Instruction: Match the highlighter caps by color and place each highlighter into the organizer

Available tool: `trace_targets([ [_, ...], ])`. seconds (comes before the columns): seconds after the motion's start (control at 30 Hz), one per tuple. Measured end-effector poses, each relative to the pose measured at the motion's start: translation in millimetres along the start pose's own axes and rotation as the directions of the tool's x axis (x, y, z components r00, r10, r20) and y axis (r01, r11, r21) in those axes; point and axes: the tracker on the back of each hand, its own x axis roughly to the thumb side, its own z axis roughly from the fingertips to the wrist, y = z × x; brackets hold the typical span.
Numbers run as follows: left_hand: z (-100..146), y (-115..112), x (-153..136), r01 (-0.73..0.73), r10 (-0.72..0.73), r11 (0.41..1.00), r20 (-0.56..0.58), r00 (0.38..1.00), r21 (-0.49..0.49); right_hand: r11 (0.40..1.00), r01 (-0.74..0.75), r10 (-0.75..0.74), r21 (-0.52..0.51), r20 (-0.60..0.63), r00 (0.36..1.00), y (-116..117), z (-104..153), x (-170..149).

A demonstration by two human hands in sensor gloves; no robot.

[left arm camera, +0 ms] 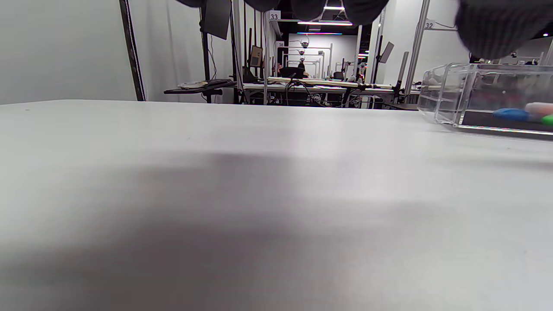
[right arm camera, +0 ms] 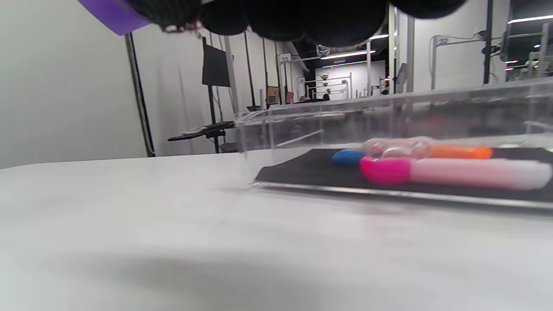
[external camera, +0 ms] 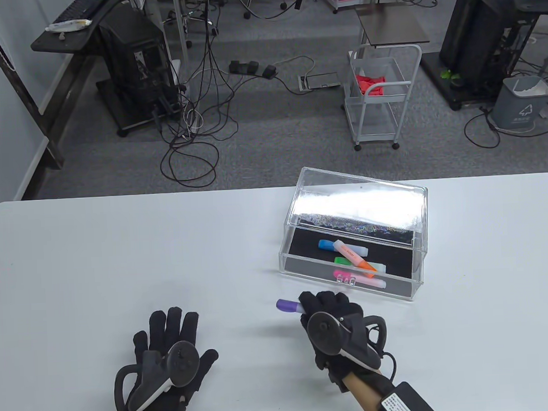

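Note:
My right hand grips a purple-capped highlighter just in front of the clear organizer; its purple cap sticks out to the left of the curled fingers. Inside the organizer on a black liner lie several capped highlighters: blue, orange, green and pink. The pink highlighter lies nearest in the right wrist view. My left hand rests flat on the table at the front left, fingers spread, holding nothing.
The organizer's clear lid stands raised at the back. The white table stretches bare to the left. Beyond the far edge are a wheeled cart, floor cables and a grey bin.

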Motion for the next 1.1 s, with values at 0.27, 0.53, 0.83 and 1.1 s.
trace_targets([
  [0.27,-1.8,-3.0,-3.4,0.002,-0.002,1.000,-0.017,1.000,-0.021,0.996,-0.084,0.087,0.028,-0.181,0.980,-11.6,-56.8,-62.9],
  [0.53,-5.2,-8.1,-10.0,-0.007,0.005,0.999,-0.044,0.999,-0.047,0.983,-0.123,0.155,0.135,-0.257,0.954,10.7,-92.5,-99.4],
  [0.83,-10.3,-14.0,-12.6,-0.001,-0.003,0.997,-0.056,0.998,-0.079,0.994,-0.027,0.054,0.103,-0.264,0.963,5.7,-96.8,-102.8],
  [1.1,-8.8,-14.3,-12.9,-0.010,0.006,0.997,-0.059,0.998,-0.075,0.996,0.088,-0.074,0.028,-0.321,0.944,-27.4,-66.8,-91.0],
])
